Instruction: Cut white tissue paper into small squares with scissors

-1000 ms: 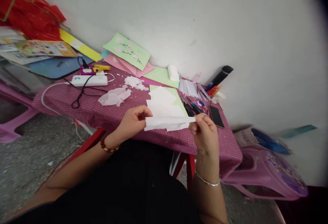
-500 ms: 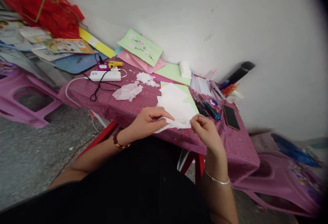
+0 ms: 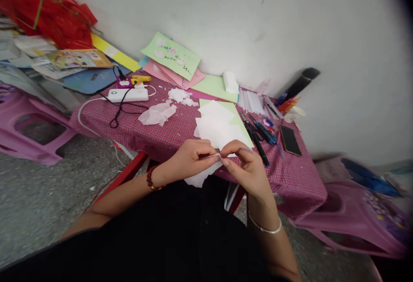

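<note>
My left hand (image 3: 192,158) pinches a piece of thin white tissue paper (image 3: 200,178), which hangs below the fingers over the table's front edge. Close against it, my right hand (image 3: 245,165) pinches the same paper at its gathered edge, thumb and forefinger meeting the left fingertips. Just beyond the hands, white paper sheets (image 3: 214,120) lie on a light green sheet (image 3: 243,129). Torn white paper (image 3: 157,114) and a heap of small scraps (image 3: 180,96) lie to the left.
Scissors (image 3: 254,133), a phone (image 3: 290,140) and a glue gun's white sticks (image 3: 251,102) are on the checked tablecloth (image 3: 174,137) at right. A white power strip (image 3: 128,95) with cables lies left. Behind stands a green card with flowers (image 3: 172,56). Pink stools (image 3: 348,217) flank the table.
The white paper was stretched flat between both hands; now it is gathered and hangs downward. My right hand has come in to meet the left. The view has shifted somewhat.
</note>
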Motion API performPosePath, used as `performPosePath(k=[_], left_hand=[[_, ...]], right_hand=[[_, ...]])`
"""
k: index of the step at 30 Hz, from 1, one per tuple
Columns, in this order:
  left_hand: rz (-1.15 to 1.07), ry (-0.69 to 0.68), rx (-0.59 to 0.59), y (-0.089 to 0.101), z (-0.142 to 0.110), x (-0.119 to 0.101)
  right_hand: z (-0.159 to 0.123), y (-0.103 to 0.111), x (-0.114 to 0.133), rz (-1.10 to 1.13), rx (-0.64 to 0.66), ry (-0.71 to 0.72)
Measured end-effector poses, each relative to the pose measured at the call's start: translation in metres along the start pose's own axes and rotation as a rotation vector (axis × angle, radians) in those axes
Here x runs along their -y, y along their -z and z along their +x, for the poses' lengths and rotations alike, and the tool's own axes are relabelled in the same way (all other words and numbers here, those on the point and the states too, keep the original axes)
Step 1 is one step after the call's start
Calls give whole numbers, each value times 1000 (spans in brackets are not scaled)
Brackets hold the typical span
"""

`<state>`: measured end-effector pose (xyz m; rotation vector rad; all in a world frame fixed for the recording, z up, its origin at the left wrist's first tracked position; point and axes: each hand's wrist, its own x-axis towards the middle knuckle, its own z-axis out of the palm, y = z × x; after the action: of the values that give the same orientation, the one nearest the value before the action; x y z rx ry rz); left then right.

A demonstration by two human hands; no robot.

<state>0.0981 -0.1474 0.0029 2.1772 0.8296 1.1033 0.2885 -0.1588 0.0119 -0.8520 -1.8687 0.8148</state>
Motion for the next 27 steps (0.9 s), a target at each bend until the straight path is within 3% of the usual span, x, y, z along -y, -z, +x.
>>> performPosePath(k=[7, 12, 17, 20, 23, 27], left_hand=[[-26, -9, -53, -4, 1, 2], [-266, 133, -110, -2, 1, -2], [-635, 306, -17, -3, 0, 0], [-729, 364, 3, -5, -1, 3], [-541, 304, -7, -8, -2, 4], [48, -62, -193, -11, -3, 8]], right_hand=[[0, -2, -6, 2, 2, -35], [0, -1, -11, 84, -1, -87], [0, -3, -14, 126, -10, -133], [0, -5, -14, 125, -28, -141], [1, -5, -12, 110, -81, -135], [1, -5, -9, 74, -196, -105]])
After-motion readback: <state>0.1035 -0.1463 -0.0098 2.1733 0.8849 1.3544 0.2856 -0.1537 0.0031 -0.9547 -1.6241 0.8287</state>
